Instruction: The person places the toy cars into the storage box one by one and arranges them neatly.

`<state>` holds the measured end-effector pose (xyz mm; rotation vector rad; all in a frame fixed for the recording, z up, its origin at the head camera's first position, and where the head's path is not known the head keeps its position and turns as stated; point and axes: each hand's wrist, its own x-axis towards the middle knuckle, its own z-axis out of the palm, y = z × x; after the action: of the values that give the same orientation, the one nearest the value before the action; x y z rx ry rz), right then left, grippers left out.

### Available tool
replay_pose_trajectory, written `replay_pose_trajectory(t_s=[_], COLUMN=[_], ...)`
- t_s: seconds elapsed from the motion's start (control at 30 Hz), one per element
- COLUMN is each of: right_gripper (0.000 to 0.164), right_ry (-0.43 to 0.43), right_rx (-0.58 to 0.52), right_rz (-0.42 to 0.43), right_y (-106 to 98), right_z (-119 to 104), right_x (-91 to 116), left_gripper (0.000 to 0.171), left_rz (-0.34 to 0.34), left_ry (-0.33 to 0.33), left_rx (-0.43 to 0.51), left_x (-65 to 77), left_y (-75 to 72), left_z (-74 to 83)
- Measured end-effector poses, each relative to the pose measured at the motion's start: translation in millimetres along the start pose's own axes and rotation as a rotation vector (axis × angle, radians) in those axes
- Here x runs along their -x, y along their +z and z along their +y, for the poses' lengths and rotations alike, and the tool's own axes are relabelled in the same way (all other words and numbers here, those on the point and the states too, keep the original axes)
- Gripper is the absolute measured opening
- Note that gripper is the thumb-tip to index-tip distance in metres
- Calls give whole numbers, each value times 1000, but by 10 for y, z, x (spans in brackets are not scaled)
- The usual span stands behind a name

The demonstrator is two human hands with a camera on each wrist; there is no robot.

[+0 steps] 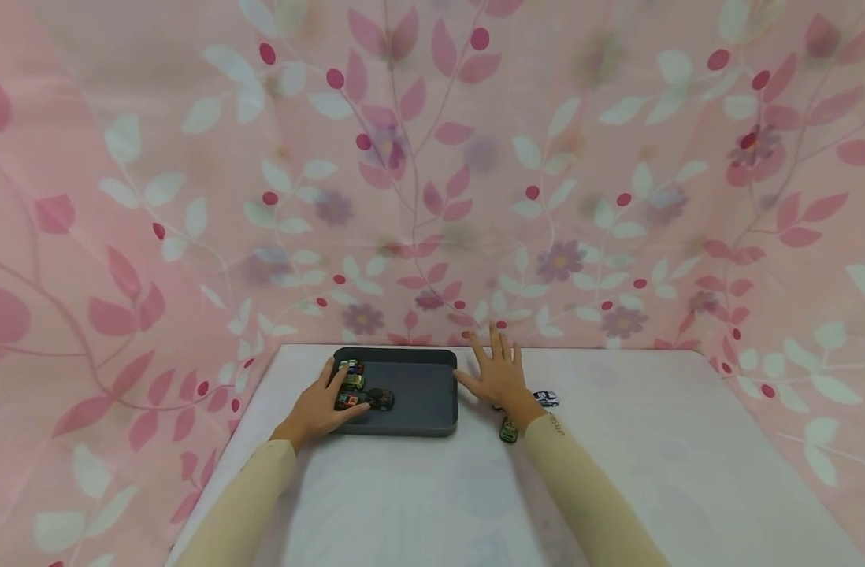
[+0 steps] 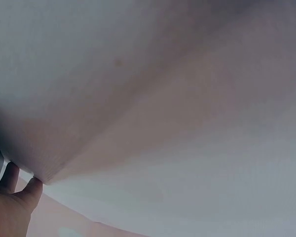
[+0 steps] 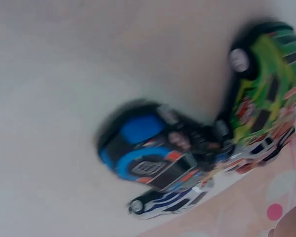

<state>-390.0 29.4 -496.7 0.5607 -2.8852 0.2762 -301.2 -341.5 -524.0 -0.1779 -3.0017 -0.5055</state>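
My left hand [image 1: 317, 408] rests at the left side of a dark grey tray [image 1: 421, 394], fingers over its rim and thumb reaching inside. Toy cars sit together in the tray's left part, among them a dark one [image 1: 380, 399] and a yellow-green one [image 1: 353, 382]. Right of the tray, my right hand [image 1: 499, 379] is spread with nothing in it, over more toy cars. Beside its wrist lie a green car [image 1: 508, 430] and a white car with purple stripes [image 1: 546, 398]. The right wrist view also shows a blue-and-black car [image 3: 138, 140] close to them.
A white-covered table [image 1: 432, 496] carries everything. Pink floral cloth [image 1: 432, 197] hangs behind it and at both sides. The tray stands near the table's back edge.
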Motion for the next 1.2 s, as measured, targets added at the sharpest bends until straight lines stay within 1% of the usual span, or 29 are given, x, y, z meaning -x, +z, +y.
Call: replay_pose_trajectory(t_s=[0.1,0.2,0.3,0.4,0.5,0.57,0.8,1.0,1.2], right_gripper=[90,91,93,92,90,91,91,91,89], right_ry=[25,37,33,19,18,21,27,48,64], right_rx=[-3,-33,-56,-73,-68,-42,-37,-18,-5], right_rz=[5,-5,-14,-2,8,9,16,-10,-8], right_y=[25,43,42,9,-26,-32,-61,-124,-196], right_z=[99,161,218,283,361,420,596,773,938], right_x=[14,34,65,109,150,171,207,297,357], left_gripper=[106,105,104,102,102,102,100,99,98], left_rz=[-3,-1,3,9,11,8,18,11,4], left_ry=[2,-1,1,7,10,11,10,21,27], left_rx=[6,2,1,5,8,6,11,10,9], left_x=[-10,1,11,16,16,17,43,19,16], left_y=[6,5,6,12,18,14,-54,-21,-45], left_z=[4,2,-2,-4,0,2,8,29,31])
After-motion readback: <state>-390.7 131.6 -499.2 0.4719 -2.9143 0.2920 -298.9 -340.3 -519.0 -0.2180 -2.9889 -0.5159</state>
